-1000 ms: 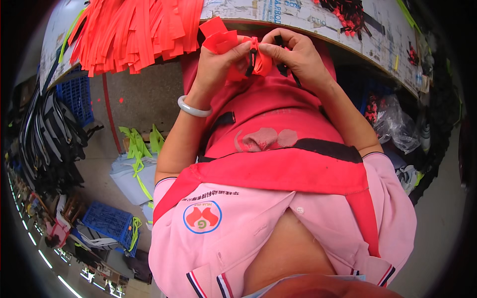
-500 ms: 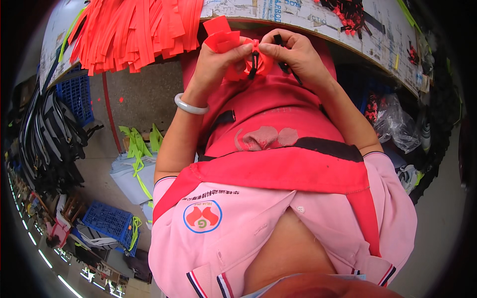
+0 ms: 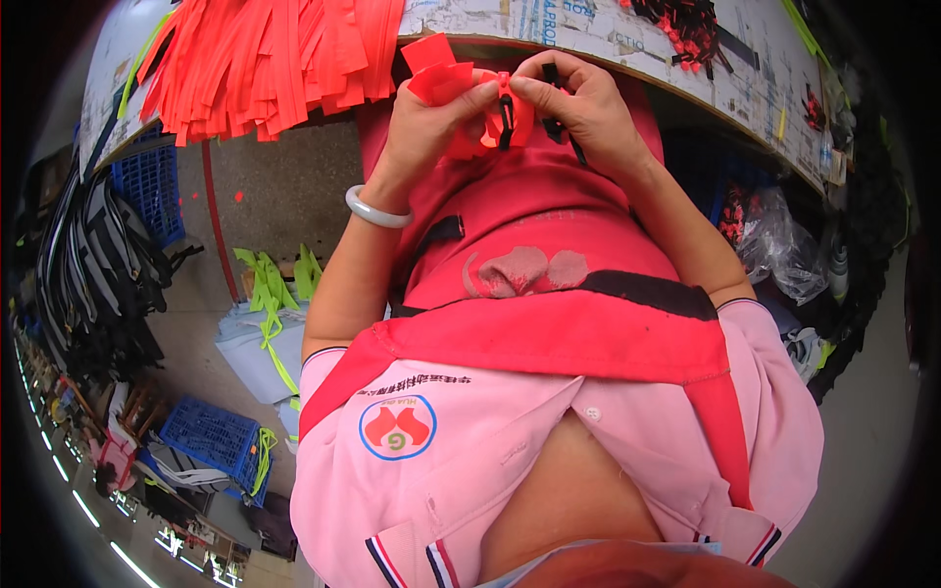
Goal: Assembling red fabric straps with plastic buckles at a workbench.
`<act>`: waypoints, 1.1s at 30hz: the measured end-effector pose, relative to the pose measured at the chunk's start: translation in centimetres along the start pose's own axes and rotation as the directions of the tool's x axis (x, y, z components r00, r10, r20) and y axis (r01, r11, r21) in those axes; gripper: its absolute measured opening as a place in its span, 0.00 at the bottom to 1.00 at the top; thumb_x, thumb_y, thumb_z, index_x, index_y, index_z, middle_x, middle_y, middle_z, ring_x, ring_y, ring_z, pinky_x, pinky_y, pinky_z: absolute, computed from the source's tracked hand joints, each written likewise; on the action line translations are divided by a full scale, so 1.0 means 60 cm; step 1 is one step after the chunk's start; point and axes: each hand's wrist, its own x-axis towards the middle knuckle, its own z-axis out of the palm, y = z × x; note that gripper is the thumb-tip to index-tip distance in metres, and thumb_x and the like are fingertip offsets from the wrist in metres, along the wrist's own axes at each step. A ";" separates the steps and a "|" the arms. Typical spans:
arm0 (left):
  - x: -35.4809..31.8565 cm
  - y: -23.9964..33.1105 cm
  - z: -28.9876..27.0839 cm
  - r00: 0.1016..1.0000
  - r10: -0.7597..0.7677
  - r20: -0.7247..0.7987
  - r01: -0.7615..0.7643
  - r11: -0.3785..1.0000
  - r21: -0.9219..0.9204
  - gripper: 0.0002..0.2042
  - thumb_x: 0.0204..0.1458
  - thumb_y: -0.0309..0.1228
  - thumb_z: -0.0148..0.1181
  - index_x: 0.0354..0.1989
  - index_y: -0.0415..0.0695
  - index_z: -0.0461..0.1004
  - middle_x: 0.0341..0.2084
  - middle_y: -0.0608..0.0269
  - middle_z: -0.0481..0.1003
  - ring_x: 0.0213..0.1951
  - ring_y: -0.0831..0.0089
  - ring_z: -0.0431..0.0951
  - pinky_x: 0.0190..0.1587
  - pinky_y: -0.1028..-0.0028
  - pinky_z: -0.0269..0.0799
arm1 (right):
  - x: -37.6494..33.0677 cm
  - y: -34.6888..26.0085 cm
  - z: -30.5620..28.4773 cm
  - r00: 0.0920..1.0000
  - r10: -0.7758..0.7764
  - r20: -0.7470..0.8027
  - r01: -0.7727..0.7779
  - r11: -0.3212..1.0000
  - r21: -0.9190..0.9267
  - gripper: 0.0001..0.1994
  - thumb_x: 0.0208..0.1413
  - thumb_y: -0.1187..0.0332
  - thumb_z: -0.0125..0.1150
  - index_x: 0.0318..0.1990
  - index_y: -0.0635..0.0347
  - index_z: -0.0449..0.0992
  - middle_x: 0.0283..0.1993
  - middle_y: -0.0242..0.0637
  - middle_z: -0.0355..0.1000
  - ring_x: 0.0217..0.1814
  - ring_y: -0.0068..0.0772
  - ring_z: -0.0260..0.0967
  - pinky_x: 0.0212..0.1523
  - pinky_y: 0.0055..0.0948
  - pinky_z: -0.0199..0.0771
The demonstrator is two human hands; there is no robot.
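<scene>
Above my lap, at the table's near edge, both hands meet at the thumbs. My left hand (image 3: 427,125) is closed on a bright red fabric strip (image 3: 438,78), whose folded end sticks up past the fingers. More red material hangs below the fingertips. A small red piece with a black loop (image 3: 506,120), similar to a zip puller, sits between the two thumbs. The fingers of my right hand (image 3: 586,110) pinch at its upper end. A narrow black piece (image 3: 552,103) is also tucked in the right hand; its lower end hangs below the palm.
A thick bundle of red strips (image 3: 265,69) drapes over the table (image 3: 618,44) at far left. Small red and black pieces (image 3: 689,34) lie in a heap at far right. Blue crates (image 3: 211,441), black straps (image 3: 98,284) and a clear plastic bag (image 3: 782,245) are around me.
The small red piece with its black loop has shifted slightly, and the black piece in my right hand has tilted a little. Both hands keep nearly the same place and grip.
</scene>
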 end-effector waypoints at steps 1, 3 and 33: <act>-0.001 -0.003 -0.002 1.000 0.002 0.001 -0.002 1.000 0.000 0.09 0.55 0.28 0.60 0.40 0.37 0.77 0.23 0.69 0.75 0.23 0.83 0.71 0.25 0.82 0.65 | 0.001 0.003 0.000 1.000 -0.002 0.000 0.002 1.000 -0.001 0.10 0.59 0.66 0.60 0.38 0.65 0.75 0.31 0.28 0.72 0.32 0.14 0.68 0.33 0.15 0.70; -0.006 -0.012 -0.009 1.000 -0.012 0.005 0.011 0.994 0.112 0.10 0.54 0.27 0.62 0.42 0.37 0.77 0.25 0.70 0.76 0.25 0.85 0.72 0.27 0.82 0.67 | 0.002 0.011 0.002 0.999 -0.039 -0.020 0.038 0.997 -0.070 0.09 0.59 0.67 0.60 0.39 0.64 0.75 0.31 0.27 0.72 0.32 0.13 0.67 0.31 0.14 0.68; -0.010 -0.021 0.004 0.995 0.098 0.028 -0.101 0.974 0.203 0.05 0.52 0.24 0.62 0.35 0.38 0.79 0.24 0.70 0.76 0.25 0.85 0.71 0.27 0.81 0.66 | -0.002 0.021 0.019 0.931 -0.362 0.050 0.360 0.887 -0.288 0.07 0.53 0.72 0.65 0.37 0.65 0.76 0.33 0.28 0.71 0.32 0.13 0.64 0.32 0.16 0.66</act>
